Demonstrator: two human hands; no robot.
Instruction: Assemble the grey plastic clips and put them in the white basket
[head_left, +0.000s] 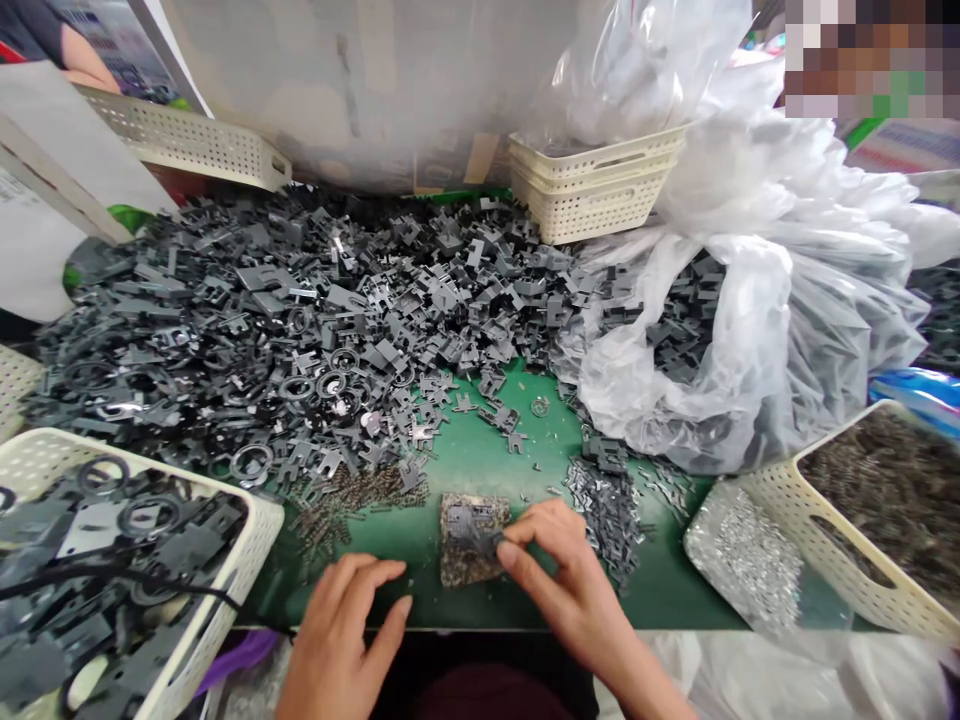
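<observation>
A small speckled block (474,572) lies near the front edge of the green table, with a dark grey plastic part (469,528) on top of it. My right hand (559,560) is at the block's right side, thumb and forefinger pinched on the right end of that part. The fingertips partly hide what they grip. My left hand (349,610) rests to the left of the block, thumb and fingers apart, holding nothing. Beyond it lies a scatter of small coiled springs (352,500). Right of the block is a pile of small dark pieces (611,520).
A large heap of grey plastic parts (360,310) covers the back of the table (480,440). A cream basket of parts (262,525) stands at left, another basket (780,490) at right beside a bag of shiny metal pieces (750,560). Clear plastic bags (750,340) spread behind.
</observation>
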